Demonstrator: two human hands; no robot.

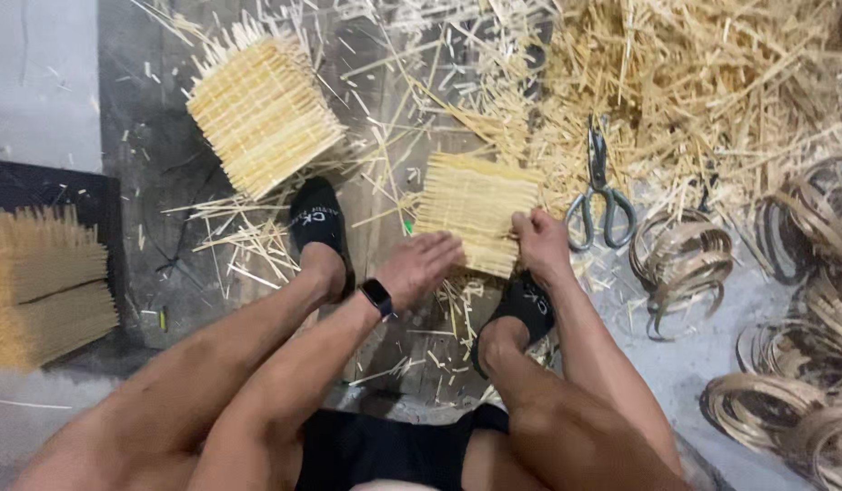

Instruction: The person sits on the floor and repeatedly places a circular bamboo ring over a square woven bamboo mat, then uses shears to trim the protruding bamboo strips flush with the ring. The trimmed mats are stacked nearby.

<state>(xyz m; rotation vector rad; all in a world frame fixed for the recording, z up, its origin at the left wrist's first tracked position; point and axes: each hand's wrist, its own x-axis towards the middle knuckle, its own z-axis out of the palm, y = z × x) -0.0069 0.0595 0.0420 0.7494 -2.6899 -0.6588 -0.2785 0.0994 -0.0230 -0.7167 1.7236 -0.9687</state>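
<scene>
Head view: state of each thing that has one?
Woven bamboo mat: flat on the floor, both hands on it.
Left hand: open, palm flat on the mat's near edge.
Right hand: fingers pinching the mat's right edge.
Scissors: lying shut, untouched.
Second mat stack: on the floor, untouched.
Bamboo stick bundles: stacked at left.
Coiled strips: loose coils.

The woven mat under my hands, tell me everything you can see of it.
The woven mat is a small, roughly square panel of pale yellow strips, bamboo by the look, with loose ends sticking out along its edges. It lies flat on the floor. The left hand presses its near edge; the right hand pinches its right corner.
</scene>
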